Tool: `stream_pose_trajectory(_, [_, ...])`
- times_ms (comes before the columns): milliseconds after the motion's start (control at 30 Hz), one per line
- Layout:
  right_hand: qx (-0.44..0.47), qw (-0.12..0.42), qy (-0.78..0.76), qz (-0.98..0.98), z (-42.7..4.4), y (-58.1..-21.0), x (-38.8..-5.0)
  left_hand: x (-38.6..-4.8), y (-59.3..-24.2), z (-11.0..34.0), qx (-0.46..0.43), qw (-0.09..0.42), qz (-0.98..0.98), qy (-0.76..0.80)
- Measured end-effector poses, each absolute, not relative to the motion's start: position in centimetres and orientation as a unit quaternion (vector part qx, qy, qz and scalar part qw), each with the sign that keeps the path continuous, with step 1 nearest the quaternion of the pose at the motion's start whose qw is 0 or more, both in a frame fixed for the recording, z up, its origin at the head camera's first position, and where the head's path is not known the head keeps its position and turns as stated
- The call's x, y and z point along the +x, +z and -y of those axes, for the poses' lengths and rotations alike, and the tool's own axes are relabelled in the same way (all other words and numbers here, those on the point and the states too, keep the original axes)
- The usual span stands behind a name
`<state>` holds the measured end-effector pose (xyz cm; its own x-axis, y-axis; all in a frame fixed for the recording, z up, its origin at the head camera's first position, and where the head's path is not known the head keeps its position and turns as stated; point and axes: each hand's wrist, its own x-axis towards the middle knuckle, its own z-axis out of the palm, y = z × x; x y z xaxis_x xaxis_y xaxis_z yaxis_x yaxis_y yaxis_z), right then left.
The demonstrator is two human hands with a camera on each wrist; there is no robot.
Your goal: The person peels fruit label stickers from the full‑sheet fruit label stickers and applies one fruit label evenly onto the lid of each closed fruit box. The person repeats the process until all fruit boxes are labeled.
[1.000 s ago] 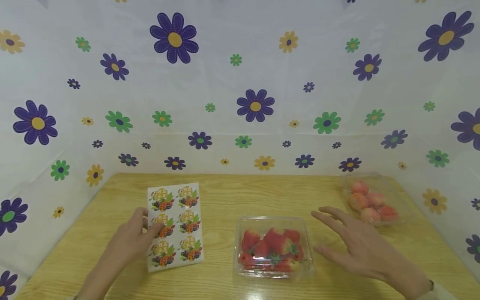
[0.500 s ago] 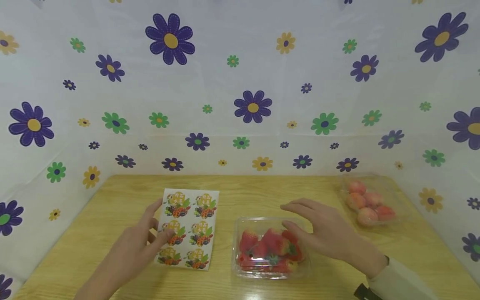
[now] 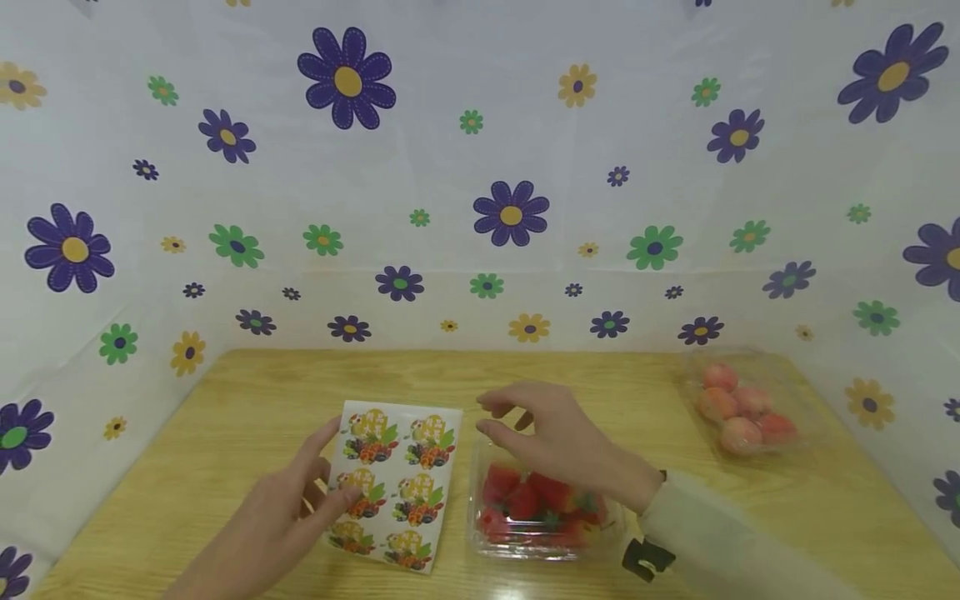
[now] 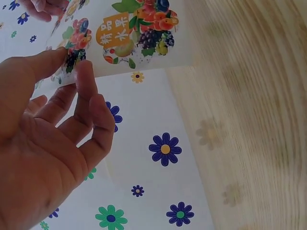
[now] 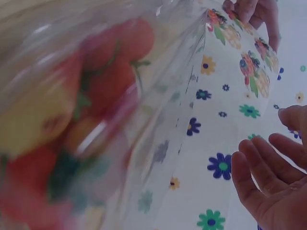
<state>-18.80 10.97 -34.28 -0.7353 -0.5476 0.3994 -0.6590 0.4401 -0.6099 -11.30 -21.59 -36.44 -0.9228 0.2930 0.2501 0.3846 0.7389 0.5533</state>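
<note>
My left hand (image 3: 281, 508) pinches the left edge of a white sticker sheet (image 3: 396, 483), thumb on its face and fingers behind. Printed fruit stickers in two columns cover the sheet, and it is held tilted up off the table. My right hand (image 3: 551, 433) hovers above the far part of a clear plastic box of strawberries (image 3: 543, 508), hiding part of it. Its fingers are loosely bent with nothing between them, just right of the sheet's upper corner. In the right wrist view the same right hand (image 5: 276, 175) appears apart from the sheet.
A second clear box (image 3: 806, 417) with several peach-like fruits (image 3: 738, 408) stands at the table's back right. The wooden table (image 3: 247, 392) meets a white flowered cloth (image 3: 420, 150) behind and at both sides. A dark clip-like piece (image 3: 648, 558) hangs by the right sleeve.
My right hand has moved left, from beside the strawberry box to above it, near the sheet. My left hand has brought the sticker sheet right and nearer to me, turning it slightly.
</note>
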Motion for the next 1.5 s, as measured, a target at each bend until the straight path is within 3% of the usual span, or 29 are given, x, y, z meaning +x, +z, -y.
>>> stream_pose_trajectory(167, [0.310,0.006,0.432,0.847,-8.9,-34.4,-18.8,-11.1,-36.7,21.4,-0.189,0.073,0.923,-0.326])
stream_pose_trajectory(367, [0.270,-0.036,0.464,0.843,-7.8,-35.0,-18.7,-11.0,-36.5,21.2,-0.167,0.067,0.940,-0.288])
stream_pose_trajectory(633, [0.286,-0.035,0.485,0.826,-7.4,-35.1,-18.5,-11.3,-35.5,20.2,-0.159,0.172,0.926,-0.295])
stream_pose_trajectory(1000, [0.302,-0.033,0.495,0.814,-7.3,-34.8,-18.1,-12.1,-34.1,18.9,-0.126,0.198,0.905,-0.356])
stream_pose_trajectory(1133, [0.324,-0.011,0.490,0.809,-7.4,-34.7,-18.0,-12.1,-33.3,18.8,-0.100,0.156,0.905,-0.382])
stream_pose_trajectory(1367, [0.374,0.052,0.460,0.803,-7.6,-34.7,-18.3,-12.6,-32.0,19.0,-0.014,-0.009,0.888,-0.461])
stream_pose_trajectory(1500, [0.387,0.064,0.449,0.803,-7.7,-34.6,-18.4,-13.1,-31.6,19.1,0.007,-0.073,0.868,-0.491])
